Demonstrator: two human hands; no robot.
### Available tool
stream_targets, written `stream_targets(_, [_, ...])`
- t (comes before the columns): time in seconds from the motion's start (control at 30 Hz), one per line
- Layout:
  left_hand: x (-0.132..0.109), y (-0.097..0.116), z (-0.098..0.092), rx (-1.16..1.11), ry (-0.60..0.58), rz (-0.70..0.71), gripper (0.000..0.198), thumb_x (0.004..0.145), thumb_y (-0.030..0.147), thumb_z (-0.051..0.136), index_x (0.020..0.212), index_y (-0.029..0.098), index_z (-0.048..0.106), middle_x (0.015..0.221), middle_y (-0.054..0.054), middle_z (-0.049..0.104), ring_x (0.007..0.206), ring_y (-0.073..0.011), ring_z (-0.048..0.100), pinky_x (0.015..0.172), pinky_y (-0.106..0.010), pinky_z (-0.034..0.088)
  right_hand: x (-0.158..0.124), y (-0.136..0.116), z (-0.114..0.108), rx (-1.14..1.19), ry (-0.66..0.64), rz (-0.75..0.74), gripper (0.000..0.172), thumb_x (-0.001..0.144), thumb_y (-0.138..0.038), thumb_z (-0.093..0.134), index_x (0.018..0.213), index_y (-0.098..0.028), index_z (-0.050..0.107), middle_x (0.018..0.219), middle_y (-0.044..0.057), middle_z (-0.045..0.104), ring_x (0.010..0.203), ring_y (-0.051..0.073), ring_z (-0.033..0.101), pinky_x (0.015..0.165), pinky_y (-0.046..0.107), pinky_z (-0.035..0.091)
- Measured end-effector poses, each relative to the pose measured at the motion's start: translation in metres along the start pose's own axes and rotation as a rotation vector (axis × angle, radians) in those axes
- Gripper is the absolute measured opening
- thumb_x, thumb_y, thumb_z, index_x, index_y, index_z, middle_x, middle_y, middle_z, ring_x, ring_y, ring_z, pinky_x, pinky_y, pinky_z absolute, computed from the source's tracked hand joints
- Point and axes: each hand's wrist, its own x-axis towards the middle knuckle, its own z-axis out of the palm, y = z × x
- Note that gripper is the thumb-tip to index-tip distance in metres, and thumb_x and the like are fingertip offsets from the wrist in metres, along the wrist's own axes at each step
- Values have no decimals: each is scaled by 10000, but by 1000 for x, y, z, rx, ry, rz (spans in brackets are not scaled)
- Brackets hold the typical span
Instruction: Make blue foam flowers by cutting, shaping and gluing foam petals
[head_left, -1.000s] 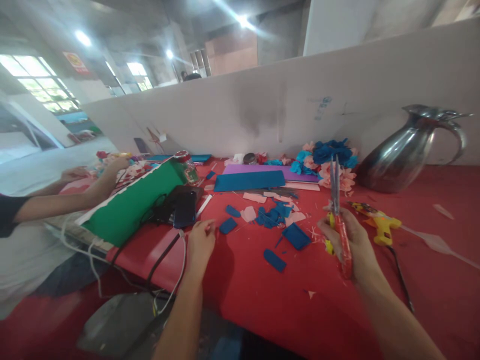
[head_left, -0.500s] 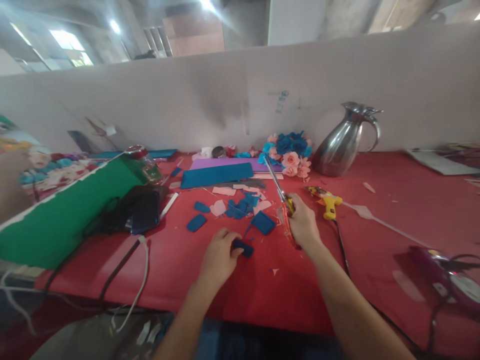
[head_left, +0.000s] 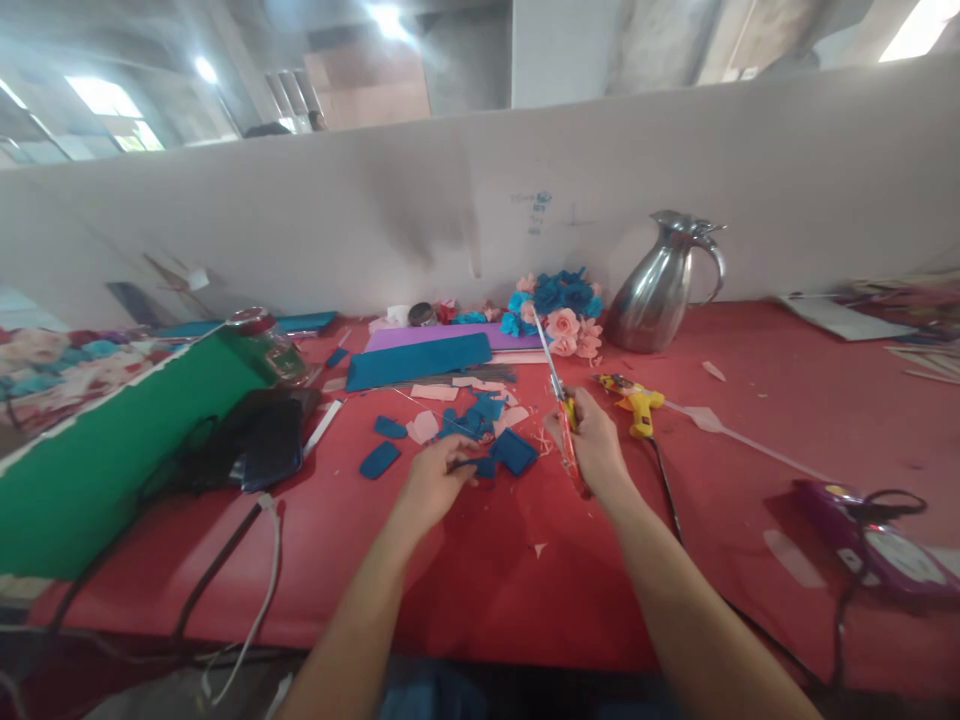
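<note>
My left hand [head_left: 436,482] pinches a small dark blue paper piece [head_left: 484,467] above the red table. In my right hand [head_left: 596,445] is a pair of scissors [head_left: 559,400], orange-handled, with the blades pointing up and away from me. Just right of the held piece lies a blue paper square [head_left: 514,452]. Two blue cut pieces rest to the left, one of them a rounded blue petal shape [head_left: 379,460]. Blue and pink scraps [head_left: 480,412] are heaped beyond my left hand.
A yellow glue gun [head_left: 639,405] with a cord lies right of the scissors. Behind are blue paper [head_left: 420,362], paper flowers [head_left: 562,318] and a steel jug [head_left: 656,290]. A green box [head_left: 142,440] and dark phone [head_left: 274,450] are left; a purple device [head_left: 877,540] is right.
My left hand has moved away from me with the blue piece, closer to the scraps. The scissors remain in my right hand. The whole view has shifted slightly.
</note>
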Motion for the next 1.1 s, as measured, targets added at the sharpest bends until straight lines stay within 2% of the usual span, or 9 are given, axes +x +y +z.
stream_targets(0.13, [8, 4, -6, 70, 6, 10, 275, 678, 127, 577, 941, 179, 640, 831, -52, 701, 759, -207, 671, 783, -358, 487, 0, 2, 2, 15, -2, -3, 366, 713, -287, 560, 1067, -194, 575, 724, -10, 607, 635, 143, 536, 599, 241, 414])
stream_targets(0.27, [20, 6, -13, 439, 294, 116, 429, 608, 47, 629, 1004, 204, 678, 1128, -110, 664, 1092, -297, 577, 940, -445, 418, 0, -1, 0, 13, 6, -6, 366, 708, -272, 550, 1063, -189, 580, 722, -9, 605, 617, 138, 525, 588, 237, 401])
stream_targets(0.33, [27, 9, -12, 567, 345, 178, 436, 649, 32, 595, 1027, 228, 686, 1132, -97, 668, 1104, -290, 563, 970, -456, 390, 0, -3, -1, 5, 18, -10, 373, 703, -268, 542, 1065, -184, 582, 721, -9, 604, 611, 136, 519, 592, 238, 399])
stream_targets(0.43, [41, 13, -1, 619, 162, 231, 330, 729, 44, 546, 947, 224, 718, 1028, -80, 708, 1019, -255, 603, 959, -412, 393, -1, -7, -2, -13, 26, -1, 376, 702, -259, 520, 1064, -188, 588, 697, -19, 594, 595, 134, 505, 585, 237, 393])
stream_targets(0.53, [54, 13, 19, 648, 61, 269, 291, 765, 67, 548, 950, 200, 728, 1018, -98, 699, 989, -255, 603, 936, -405, 386, -1, -8, -3, -24, 26, 0, 380, 693, -254, 510, 1059, -192, 592, 673, -25, 578, 588, 137, 502, 578, 236, 385])
stream_targets(0.6, [59, 10, 31, 674, 50, 306, 281, 758, 71, 569, 953, 200, 724, 970, -94, 690, 925, -245, 607, 916, -409, 375, 0, -8, -3, -38, 35, -4, 384, 683, -240, 502, 1052, -192, 595, 676, -21, 580, 595, 142, 508, 583, 239, 386])
stream_targets(0.7, [62, 4, 41, 694, 62, 340, 161, 723, 89, 623, 811, 188, 714, 880, -78, 674, 875, -233, 592, 873, -390, 373, 1, -9, -4, -58, 45, -14, 384, 674, -220, 486, 1041, -194, 598, 669, -14, 590, 599, 147, 514, 587, 241, 390])
stream_targets(0.83, [60, 0, 38, 635, 104, 343, 110, 740, 103, 606, 697, 188, 660, 835, -55, 681, 849, -218, 584, 850, -370, 375, 0, -12, -3, -58, 40, -19, 372, 660, -213, 484, 1013, -195, 602, 652, -15, 592, 593, 147, 514, 582, 237, 394])
stream_targets(1.1, [58, -5, 29, 371, 98, 313, 118, 800, 148, 520, 764, 205, 617, 764, -22, 660, 782, -188, 589, 740, -303, 421, -2, -15, 0, -1, -5, -15, 361, 672, -286, 545, 1015, -182, 595, 719, 0, 622, 611, 146, 524, 576, 233, 404])
